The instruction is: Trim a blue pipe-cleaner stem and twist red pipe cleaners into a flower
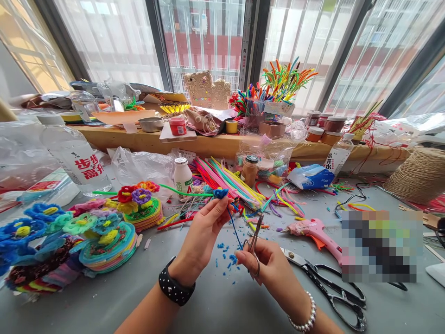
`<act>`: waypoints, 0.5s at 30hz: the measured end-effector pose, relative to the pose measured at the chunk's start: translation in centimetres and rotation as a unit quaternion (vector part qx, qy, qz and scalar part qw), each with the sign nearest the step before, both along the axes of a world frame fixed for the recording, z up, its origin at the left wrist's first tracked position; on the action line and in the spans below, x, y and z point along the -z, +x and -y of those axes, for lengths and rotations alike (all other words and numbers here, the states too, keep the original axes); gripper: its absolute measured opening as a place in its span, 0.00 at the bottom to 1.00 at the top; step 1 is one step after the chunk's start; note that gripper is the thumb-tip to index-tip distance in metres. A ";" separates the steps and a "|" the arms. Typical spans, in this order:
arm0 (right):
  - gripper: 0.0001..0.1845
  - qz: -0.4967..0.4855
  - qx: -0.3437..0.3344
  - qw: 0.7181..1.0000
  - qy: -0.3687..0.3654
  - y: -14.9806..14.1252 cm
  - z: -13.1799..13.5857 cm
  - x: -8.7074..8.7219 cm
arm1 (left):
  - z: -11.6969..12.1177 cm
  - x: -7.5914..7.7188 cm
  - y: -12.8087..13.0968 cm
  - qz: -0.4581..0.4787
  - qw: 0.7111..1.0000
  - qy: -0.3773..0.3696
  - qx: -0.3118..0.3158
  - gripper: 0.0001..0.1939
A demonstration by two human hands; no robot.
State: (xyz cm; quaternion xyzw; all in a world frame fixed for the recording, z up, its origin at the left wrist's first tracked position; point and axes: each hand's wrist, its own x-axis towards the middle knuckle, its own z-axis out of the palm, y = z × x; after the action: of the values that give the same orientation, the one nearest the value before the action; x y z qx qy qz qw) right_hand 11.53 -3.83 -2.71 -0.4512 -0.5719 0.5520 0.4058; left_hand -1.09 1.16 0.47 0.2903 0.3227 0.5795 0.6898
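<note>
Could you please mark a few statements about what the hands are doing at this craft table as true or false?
1. The left hand holds a blue pipe-cleaner flower. True.
2. The right hand holds the glue gun. False: it holds small scissors; the glue gun lies on the table.
3. Blue bits lie beneath the hands. True.
4. The large black scissors are in the left hand. False: they lie on the table.

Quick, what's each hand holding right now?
Left hand: closed, pinching a blue pipe-cleaner flower by its stem.
Right hand: closed around small scissors, also pinching the blue stem's lower end.
</note>
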 end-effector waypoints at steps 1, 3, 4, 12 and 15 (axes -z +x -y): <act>0.23 0.004 -0.014 1.000 0.001 0.0 0.0 0.1 | 0.0 0.0 0.0 0.002 1.000 0.002 0.004 0.04; 0.26 0.013 -0.043 0.999 0.006 0.1 -0.1 0.2 | 0.1 0.1 0.0 -0.001 1.000 0.005 0.015 0.04; 0.27 0.018 -0.057 0.998 0.012 0.0 -0.1 0.3 | 0.1 0.1 0.0 -0.005 1.000 0.007 0.022 0.03; 0.36 0.058 -0.130 0.988 0.068 0.1 0.3 0.3 | 0.2 0.5 0.0 -0.012 0.997 0.018 0.076 0.02; 0.35 0.079 -0.148 0.982 0.085 0.1 0.4 0.3 | 0.3 0.5 0.0 -0.023 0.995 0.012 0.094 0.03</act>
State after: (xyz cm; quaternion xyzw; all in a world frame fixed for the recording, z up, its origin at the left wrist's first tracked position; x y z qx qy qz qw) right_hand 11.62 -4.26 -3.00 -0.3670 -0.7076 0.5181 0.3101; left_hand -1.05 0.87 -0.06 0.3407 0.3025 0.5087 0.7305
